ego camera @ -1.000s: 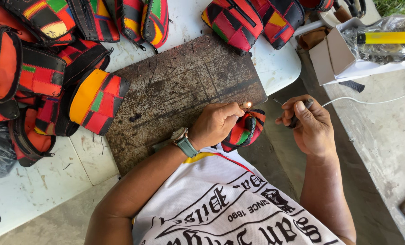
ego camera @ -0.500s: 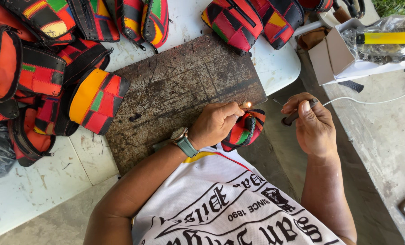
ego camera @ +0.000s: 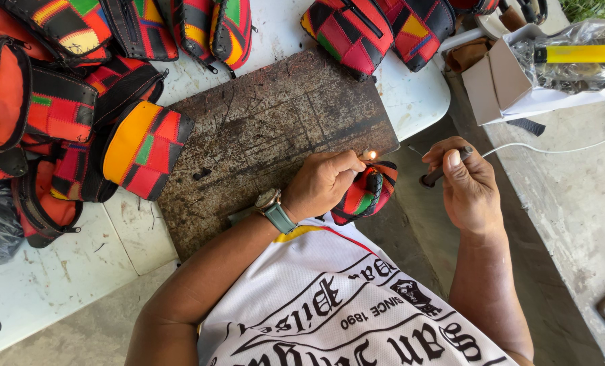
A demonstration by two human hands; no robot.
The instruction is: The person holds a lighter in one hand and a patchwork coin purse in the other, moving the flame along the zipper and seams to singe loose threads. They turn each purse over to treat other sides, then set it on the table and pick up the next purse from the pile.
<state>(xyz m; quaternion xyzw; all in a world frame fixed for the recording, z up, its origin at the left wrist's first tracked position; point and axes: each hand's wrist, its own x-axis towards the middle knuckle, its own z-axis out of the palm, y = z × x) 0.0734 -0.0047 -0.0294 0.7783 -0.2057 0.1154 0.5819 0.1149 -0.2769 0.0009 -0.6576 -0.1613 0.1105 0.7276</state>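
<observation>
My left hand, with a wristwatch, grips a small patchwork pouch of red, black and green at the front edge of a dark, scarred work board. A tiny flame burns right at my left fingertips, at the pouch's top edge. My right hand hovers to the right of the pouch, off the table, closed around a dark stick-like tool with a thin metal tip pointing toward the flame. What feeds the flame is hidden by my fingers.
Several colourful patchwork bags are piled at the left and along the back of the white table. A cardboard box, a plastic bag with a yellow item and a white cable lie at the right on the concrete.
My right hand with the tool has shifted slightly, staying beside the pouch. My left hand and the pouch have stayed in place.
</observation>
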